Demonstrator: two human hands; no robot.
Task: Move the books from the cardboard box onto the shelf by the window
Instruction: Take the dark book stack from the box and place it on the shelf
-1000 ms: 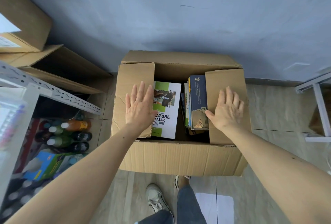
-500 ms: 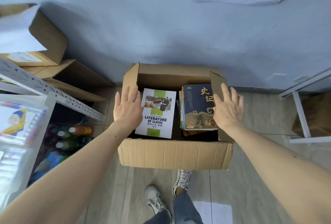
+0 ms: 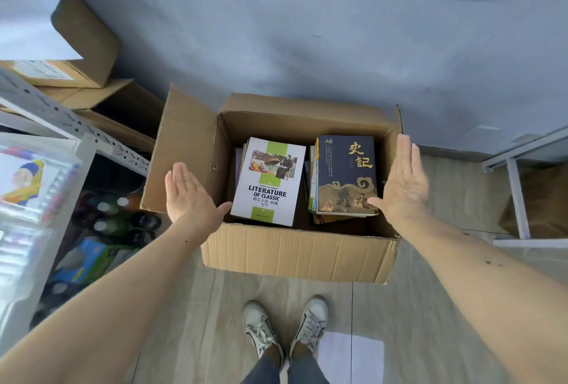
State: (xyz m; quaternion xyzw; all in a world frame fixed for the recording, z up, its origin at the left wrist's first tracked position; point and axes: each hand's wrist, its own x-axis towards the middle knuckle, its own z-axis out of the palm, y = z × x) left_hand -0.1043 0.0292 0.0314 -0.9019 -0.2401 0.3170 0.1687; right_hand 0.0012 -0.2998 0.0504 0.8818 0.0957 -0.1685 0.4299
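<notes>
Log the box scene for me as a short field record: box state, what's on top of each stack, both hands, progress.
box: cardboard box on the floor, flaps open
left stack top: white and green book titled "Literature of Classic"
right stack top: dark blue book with gold characters
left hand: open, palm inward, against the left flap, holding nothing
right hand: open, at the box's right wall, thumb near the dark blue book
progress: no book lifted yet

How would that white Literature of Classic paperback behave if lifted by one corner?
The Literature of Classic paperback looks thin and soft-covered, so it would probably bend. It seems light for its size. It lies tilted atop a loose stack, so it may slide when nudged.
</notes>
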